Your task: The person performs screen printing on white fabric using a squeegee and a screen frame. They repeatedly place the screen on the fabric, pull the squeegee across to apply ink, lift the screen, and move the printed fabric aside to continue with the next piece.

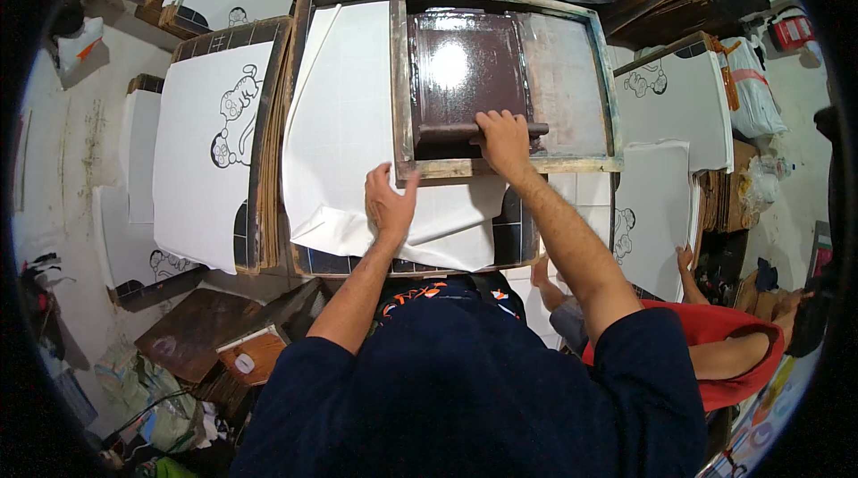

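Note:
A wooden-framed printing screen (402, 85) lies on a tiled table, its mesh covered with glossy dark brown ink (465, 67). My right hand (503, 140) grips the squeegee (447, 131) at the near end of the screen. My left hand (390, 203) rests on the near left corner of the frame, thumb on the wood, fingers over the white sheet (344, 138) that lies under the screen and hangs over the table's front edge.
A printed white sheet with a black cartoon outline (214, 147) lies on a board to the left. More printed sheets (661, 201) are stacked at the right. A person in a red shirt (733, 344) sits low at the right, a hand on that stack.

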Available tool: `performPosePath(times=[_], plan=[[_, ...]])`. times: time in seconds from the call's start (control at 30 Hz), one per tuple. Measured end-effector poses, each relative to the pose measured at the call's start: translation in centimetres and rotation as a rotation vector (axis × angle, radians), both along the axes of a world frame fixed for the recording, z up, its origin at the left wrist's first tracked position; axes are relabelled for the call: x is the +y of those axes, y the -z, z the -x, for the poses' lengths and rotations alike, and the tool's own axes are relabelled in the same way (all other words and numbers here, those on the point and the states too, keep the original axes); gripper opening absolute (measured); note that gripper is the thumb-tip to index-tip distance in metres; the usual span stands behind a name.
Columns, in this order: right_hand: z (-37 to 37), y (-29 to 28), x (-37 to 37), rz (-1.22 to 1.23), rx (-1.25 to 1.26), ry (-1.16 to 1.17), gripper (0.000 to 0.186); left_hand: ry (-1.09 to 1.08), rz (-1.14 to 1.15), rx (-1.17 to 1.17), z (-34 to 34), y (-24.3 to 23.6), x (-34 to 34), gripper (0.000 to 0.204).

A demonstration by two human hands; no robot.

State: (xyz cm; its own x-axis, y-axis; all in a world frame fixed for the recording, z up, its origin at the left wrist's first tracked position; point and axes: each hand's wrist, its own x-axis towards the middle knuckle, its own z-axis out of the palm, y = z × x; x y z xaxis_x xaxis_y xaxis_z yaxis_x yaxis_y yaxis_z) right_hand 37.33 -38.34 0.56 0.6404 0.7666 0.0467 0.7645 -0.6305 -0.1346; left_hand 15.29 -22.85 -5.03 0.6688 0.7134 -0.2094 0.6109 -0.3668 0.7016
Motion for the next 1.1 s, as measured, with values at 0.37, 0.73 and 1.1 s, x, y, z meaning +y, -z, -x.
performPosePath(times=[0.37, 0.73, 1.1], plan=[[-2.0, -0.8, 0.6, -0.079, 0.004, -0.075, 0.033, 0.291, -0.389, -0.122, -0.9, 2.9, 0.2, 0.123], [-24.9, 1.0, 15.5, -0.124, -0.147, -0.043, 0.041, 0.304, -0.423, -0.083, -1.0, 2.9, 0.2, 0.123], [-19.2, 2.9, 11.6, -0.311, -0.292, -0.073, 0.021, 0.305, -0.414, -0.081, -0.9, 2.9, 0.2, 0.128]])
